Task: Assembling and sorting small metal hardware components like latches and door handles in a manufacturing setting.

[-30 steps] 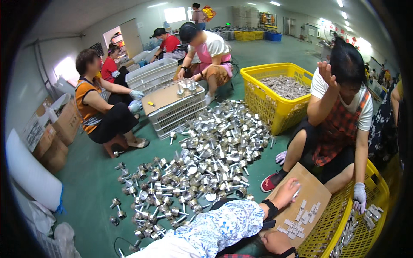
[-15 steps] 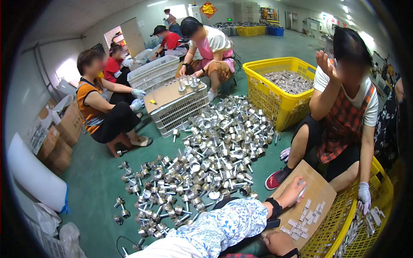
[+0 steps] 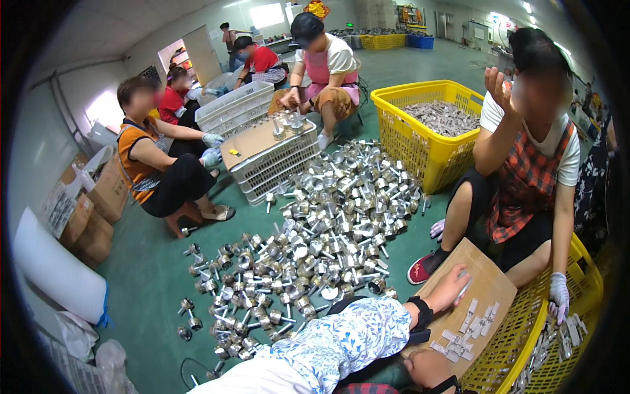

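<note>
My left hand [image 3: 449, 289], at the end of a blue-and-white patterned sleeve with a black wrist band, rests over a cardboard sheet [image 3: 502, 284]. Its fingers are curled around a small silvery metal piece [image 3: 464, 287], only partly seen. Closer to me, my right hand [image 3: 426, 368] is curled at the near edge of the cardboard; its fingertips and anything in them are hidden. Between the hands lie several flat, shiny metal pieces [image 3: 482, 322], some crossing one another.
A large heap of round-headed metal parts with stems [image 3: 328, 230] covers the green floor to the left. A yellow crate [image 3: 505, 364] stands right of the cardboard, a co-worker's gloved hand [image 3: 558, 297] in it. Another yellow crate [image 3: 420, 148] and white crates [image 3: 275, 174] stand farther off.
The view has shifted slightly. Both my hands stay at the cardboard in nearly the same pose. Across the heap, the co-worker in pink has lifted a hand off the crate top.
</note>
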